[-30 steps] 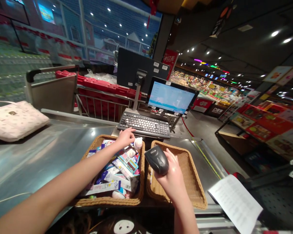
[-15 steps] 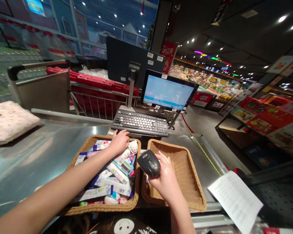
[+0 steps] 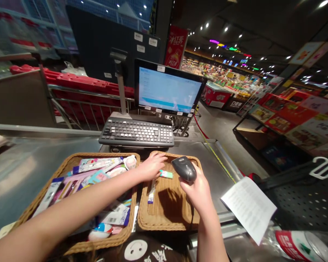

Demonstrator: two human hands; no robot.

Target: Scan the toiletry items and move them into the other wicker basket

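My left hand (image 3: 153, 166) reaches over the back left part of the right wicker basket (image 3: 169, 226), fingers apart. A small green and white packet (image 3: 166, 174) is at its fingertips, inside the basket. A white strip packet with a blue end (image 3: 151, 193) lies along that basket's left side. My right hand (image 3: 196, 185) grips a black barcode scanner (image 3: 184, 168) above the same basket, its cord hanging down. Under my left forearm, the left wicker basket (image 3: 65, 160) is filled with slim packets (image 3: 113, 214) and small round-topped toys (image 3: 130, 162).
Behind the baskets are a black keyboard (image 3: 136, 133), a lit screen (image 3: 168, 89) and a larger dark monitor (image 3: 98, 47). A printed paper sheet (image 3: 248, 209) and a bottle with a red label (image 3: 297, 245) are at the right. Metal counter (image 3: 13, 174) extends left.
My left hand has moved right, from the left basket to the right one, where the green and white packet now shows. The view has shifted; the scanner remains in my right hand.
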